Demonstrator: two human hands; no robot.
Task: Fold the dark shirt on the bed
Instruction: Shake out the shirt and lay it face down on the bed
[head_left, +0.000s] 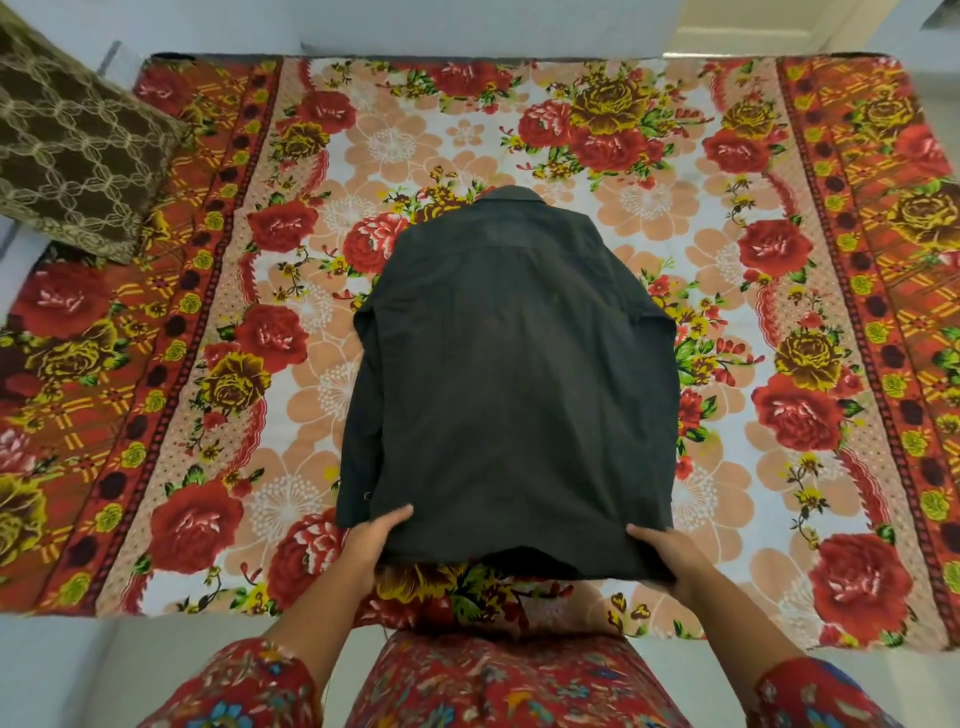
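Head view: dark shirt (511, 374) lies back-up mid-bed (156, 467), sleeves tucked under. My left hand (371, 540) and right hand (670, 558) pinch the hem corners. Risk: uneven lift could pull tucked sleeves out, skewing the fold.

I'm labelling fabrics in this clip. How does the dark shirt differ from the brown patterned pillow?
The plain dark collared shirt lies flat mid-bed on the floral sheet; the brown pillow with a pale lattice pattern sits plump at the bed's far left corner. The left hand and right hand grip the shirt's hem; the pillow is untouched. Both rest on the bed.
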